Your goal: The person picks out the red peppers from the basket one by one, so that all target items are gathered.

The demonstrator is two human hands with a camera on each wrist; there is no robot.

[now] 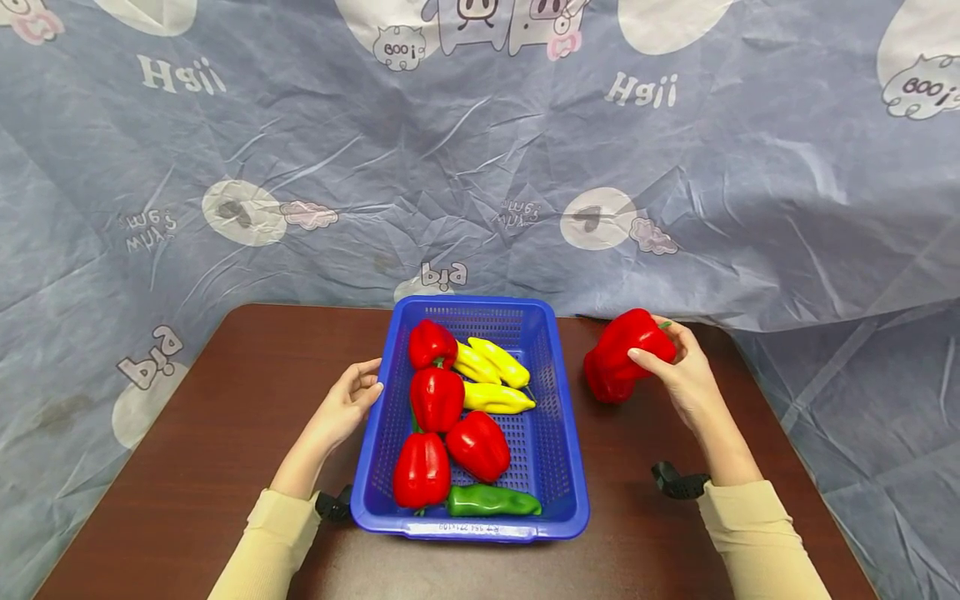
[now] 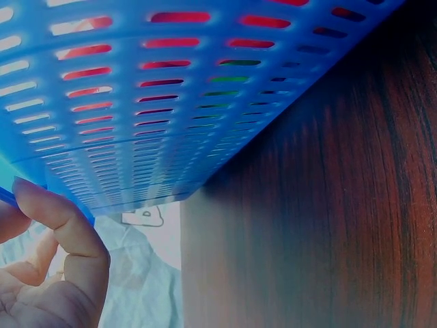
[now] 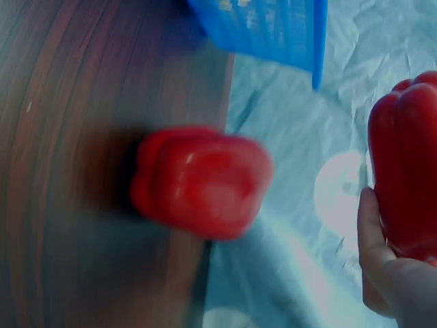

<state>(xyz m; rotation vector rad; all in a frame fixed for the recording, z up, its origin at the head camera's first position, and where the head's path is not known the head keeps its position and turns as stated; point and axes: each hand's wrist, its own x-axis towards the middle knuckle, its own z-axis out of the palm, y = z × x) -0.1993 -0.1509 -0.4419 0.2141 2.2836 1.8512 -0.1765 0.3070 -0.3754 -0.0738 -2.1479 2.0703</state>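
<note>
My left hand [image 1: 347,406] grips the left rim of a blue plastic basket [image 1: 567,433], its fingers curled at the edge in the left wrist view. Inside the basket lie several red bell peppers [image 1: 437,400], three yellow peppers [image 1: 500,398] and a long green pepper [image 1: 493,501]. To the right of the basket, my right hand [image 1: 688,379] holds a red bell pepper [image 1: 637,340] between thumb and fingers, raised off the table. Another red bell pepper [image 3: 205,181] rests on the table below, partly covered by the held one in the head view.
A dark brown wooden table [image 1: 202,433] carries the basket. Behind it hangs a wrinkled grey-blue printed cloth [image 1: 465,167], reaching the table's back edge. Black straps with cameras [image 1: 678,483] are worn at both wrists.
</note>
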